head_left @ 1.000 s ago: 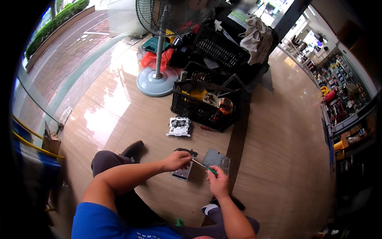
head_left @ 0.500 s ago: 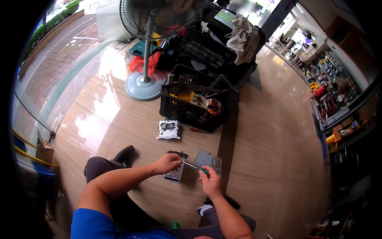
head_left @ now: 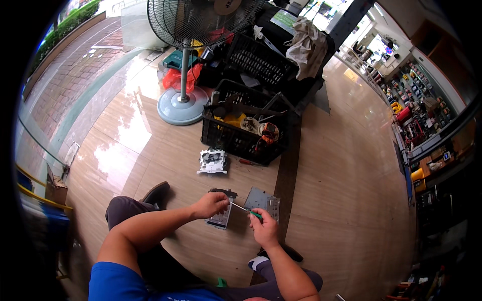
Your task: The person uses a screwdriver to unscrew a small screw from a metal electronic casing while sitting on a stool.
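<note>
My right hand (head_left: 264, 230) is closed around the green handle of a screwdriver (head_left: 256, 215). Its thin metal shaft points left and up to the fingertips of my left hand (head_left: 213, 204). Those fingers are pinched together at the screwdriver's tip; whatever small thing they may hold is hidden. Partly covered by my left hand, a metal device housing (head_left: 219, 221) lies on the floor. To its right, behind the screwdriver, is a flat grey metal cover (head_left: 260, 197) with slots along one side. Farther off sits a white metal mechanism (head_left: 212, 162) with dark parts on top.
A black plastic crate (head_left: 241, 138) full of tools and parts stands beyond the mechanism, with a red-handled tool (head_left: 246, 162) beside it. A standing fan (head_left: 183, 106) is at the far left of the crate. My legs and shoes flank the work. Stocked shelves (head_left: 416, 100) line the right.
</note>
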